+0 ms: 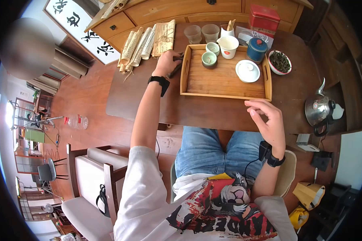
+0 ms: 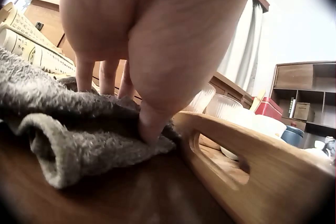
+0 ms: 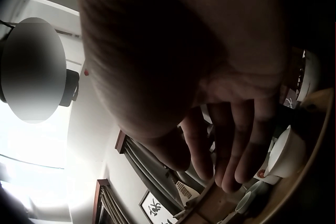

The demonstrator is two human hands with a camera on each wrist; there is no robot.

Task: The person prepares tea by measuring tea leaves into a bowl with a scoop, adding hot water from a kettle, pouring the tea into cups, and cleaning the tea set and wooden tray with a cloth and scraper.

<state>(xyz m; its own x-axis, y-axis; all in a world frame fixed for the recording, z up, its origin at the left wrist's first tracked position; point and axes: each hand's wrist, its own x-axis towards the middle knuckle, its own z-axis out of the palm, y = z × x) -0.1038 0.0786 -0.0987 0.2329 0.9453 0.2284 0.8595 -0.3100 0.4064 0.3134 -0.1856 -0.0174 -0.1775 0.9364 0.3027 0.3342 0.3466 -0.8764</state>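
Note:
My left hand [image 1: 167, 64] is at the left side of a wooden tray [image 1: 221, 86], pinching a grey cloth [image 2: 100, 150] between thumb and fingers. In the left wrist view the fuzzy cloth lies folded on the table right beside the tray's handle slot. My right hand [image 1: 270, 124] is held near the tray's front right corner, its fingers loosely bent with nothing in them. On the tray are two small green cups [image 1: 208, 59], a white pitcher [image 1: 228, 47], a white lidded bowl [image 1: 247, 71] and a blue jar [image 1: 257, 50].
Rolled bamboo slips [image 1: 136, 46] lie at the back left. Two glasses [image 1: 193, 35] and a red tin [image 1: 264, 19] stand behind the tray. To its right are a bowl of tea leaves [image 1: 280, 62] and a metal kettle [image 1: 318, 107]. A chair [image 1: 90, 176] stands at left.

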